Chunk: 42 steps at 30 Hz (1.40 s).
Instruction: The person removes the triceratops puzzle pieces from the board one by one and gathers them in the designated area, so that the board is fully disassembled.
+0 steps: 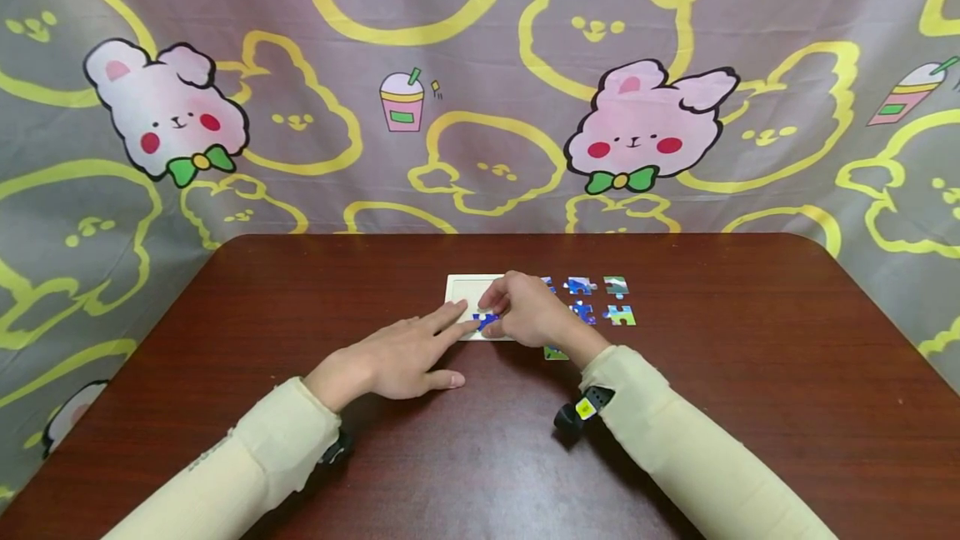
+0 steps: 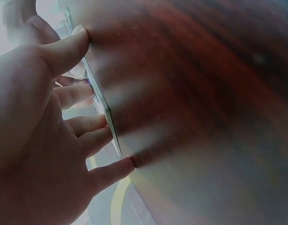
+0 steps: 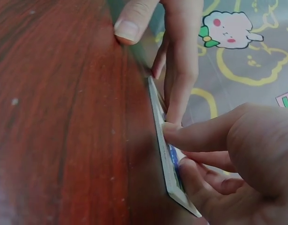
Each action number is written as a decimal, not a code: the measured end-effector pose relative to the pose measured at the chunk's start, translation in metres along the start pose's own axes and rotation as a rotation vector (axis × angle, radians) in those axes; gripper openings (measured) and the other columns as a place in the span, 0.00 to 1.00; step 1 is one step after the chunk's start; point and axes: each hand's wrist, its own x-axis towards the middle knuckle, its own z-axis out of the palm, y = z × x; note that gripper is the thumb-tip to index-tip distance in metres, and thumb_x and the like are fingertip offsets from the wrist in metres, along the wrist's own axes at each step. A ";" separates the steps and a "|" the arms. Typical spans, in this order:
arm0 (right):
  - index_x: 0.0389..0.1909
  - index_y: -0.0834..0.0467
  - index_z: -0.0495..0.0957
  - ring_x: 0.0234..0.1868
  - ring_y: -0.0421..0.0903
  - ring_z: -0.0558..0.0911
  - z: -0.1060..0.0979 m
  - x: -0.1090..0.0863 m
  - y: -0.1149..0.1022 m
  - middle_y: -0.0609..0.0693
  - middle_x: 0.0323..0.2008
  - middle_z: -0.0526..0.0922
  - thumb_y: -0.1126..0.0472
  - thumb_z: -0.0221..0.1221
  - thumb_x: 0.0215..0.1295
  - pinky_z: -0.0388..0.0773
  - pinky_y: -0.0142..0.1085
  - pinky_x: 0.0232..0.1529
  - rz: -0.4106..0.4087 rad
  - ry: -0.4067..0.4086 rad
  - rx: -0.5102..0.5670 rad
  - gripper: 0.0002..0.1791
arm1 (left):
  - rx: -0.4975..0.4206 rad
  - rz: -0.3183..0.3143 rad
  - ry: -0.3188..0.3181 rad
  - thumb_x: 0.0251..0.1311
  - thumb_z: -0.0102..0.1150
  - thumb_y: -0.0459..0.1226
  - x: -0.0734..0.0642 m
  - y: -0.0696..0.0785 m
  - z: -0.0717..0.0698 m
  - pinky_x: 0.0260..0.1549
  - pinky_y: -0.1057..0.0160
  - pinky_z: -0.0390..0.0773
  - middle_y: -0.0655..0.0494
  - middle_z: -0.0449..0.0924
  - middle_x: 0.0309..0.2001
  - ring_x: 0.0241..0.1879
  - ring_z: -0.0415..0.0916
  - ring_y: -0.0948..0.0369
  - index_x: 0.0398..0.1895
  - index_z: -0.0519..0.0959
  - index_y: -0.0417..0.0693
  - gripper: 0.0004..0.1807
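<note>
A shallow white puzzle tray [image 1: 459, 290] lies near the middle of the table's far half. In its lower part sits a blue jigsaw piece [image 1: 486, 321]. My right hand [image 1: 532, 311] bends over the tray and pinches this piece between thumb and fingers; the right wrist view shows its blue edge [image 3: 173, 154] beside the thumb. With fingers spread and nearly straight, my left hand [image 1: 401, 352] reaches in from the left, its fingertips on the tray's left side and close to the piece. Part of the tray is hidden under the right hand.
Right of the tray lie several loose jigsaw pieces, among them a blue one [image 1: 579, 285] and a green one [image 1: 621, 315]. Another green piece [image 1: 556, 352] is partly covered by the right wrist. A patterned curtain [image 1: 480, 90] hangs behind the brown table [image 1: 337, 290].
</note>
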 end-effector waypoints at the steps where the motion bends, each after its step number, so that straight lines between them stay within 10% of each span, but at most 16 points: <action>1: 0.44 0.56 0.88 0.45 0.44 0.85 0.000 0.000 0.000 0.50 0.41 0.88 0.63 0.79 0.56 0.83 0.41 0.52 -0.002 -0.003 -0.011 0.15 | 0.000 0.001 0.000 0.77 0.57 0.54 0.000 0.000 0.000 0.77 0.34 0.62 0.42 0.45 0.87 0.84 0.55 0.43 0.86 0.55 0.51 0.42; 42: 0.36 0.56 0.85 0.39 0.44 0.80 0.001 0.012 -0.005 0.50 0.34 0.84 0.70 0.74 0.55 0.77 0.36 0.46 -0.010 -0.062 -0.052 0.10 | 0.013 0.007 0.011 0.78 0.57 0.53 0.000 0.000 0.001 0.77 0.34 0.63 0.41 0.47 0.87 0.84 0.54 0.43 0.86 0.57 0.50 0.40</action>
